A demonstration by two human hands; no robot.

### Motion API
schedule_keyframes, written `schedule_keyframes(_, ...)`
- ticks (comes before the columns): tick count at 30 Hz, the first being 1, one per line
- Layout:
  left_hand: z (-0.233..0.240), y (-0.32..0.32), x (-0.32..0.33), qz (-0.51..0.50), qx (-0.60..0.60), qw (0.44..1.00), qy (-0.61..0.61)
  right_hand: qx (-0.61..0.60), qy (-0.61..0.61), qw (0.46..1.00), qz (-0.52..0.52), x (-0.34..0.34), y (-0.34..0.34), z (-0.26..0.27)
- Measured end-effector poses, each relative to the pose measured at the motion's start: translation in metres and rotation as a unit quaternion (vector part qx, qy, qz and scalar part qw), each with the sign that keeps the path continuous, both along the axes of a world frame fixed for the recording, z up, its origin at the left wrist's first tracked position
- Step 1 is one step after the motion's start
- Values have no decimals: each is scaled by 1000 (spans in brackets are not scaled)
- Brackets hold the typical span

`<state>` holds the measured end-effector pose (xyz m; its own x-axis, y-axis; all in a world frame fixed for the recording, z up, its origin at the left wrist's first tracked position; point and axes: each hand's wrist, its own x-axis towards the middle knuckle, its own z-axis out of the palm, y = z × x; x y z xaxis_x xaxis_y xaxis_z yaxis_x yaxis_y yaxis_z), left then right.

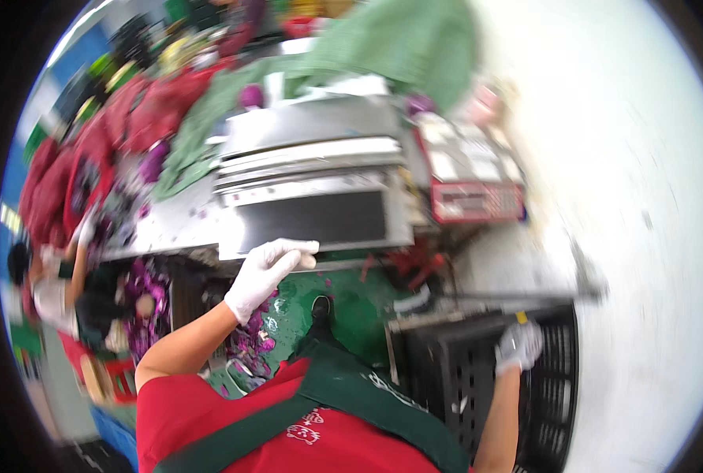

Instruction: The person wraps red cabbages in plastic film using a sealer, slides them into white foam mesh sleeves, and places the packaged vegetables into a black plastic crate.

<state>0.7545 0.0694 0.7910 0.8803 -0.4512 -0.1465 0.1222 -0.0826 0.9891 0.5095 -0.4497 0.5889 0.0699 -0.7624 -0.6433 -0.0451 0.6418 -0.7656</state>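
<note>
My left hand (268, 273), in a white glove, hovers at the front edge of a metal tabletop film-wrapping machine (316, 159) with a dark flat plate (313, 222). Its thumb and fingers are drawn together, with nothing visible between them. Low on the right, my right hand (518, 349), also gloved, is over a black slotted plastic crate (552, 378). A small yellow piece (521, 317) shows at its fingertips. Blur hides whether the hand grips anything.
A red-fronted scale (475, 201) stands right of the machine, near a white wall (623, 177). Purple cabbages (251, 96), green cloth (398, 47) and red mesh sacks (132, 118) lie behind and left. Purple scraps litter the green floor (339, 295). Another person (55, 295) works at left.
</note>
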Motion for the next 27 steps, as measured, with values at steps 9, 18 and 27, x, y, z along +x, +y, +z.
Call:
schedule_keyframes(9, -127, 268, 256, 381, 17, 909, -170, -287, 353, 888, 61, 68, -32, 47)
schedule_keyframes(18, -150, 224, 579, 385, 277, 867, -157, -604, 313, 705, 202, 190, 43, 173)
schedule_keyframes(27, -242, 267, 687, 422, 169, 890, -19, -662, 228, 489, 520, 446, 266, 235)
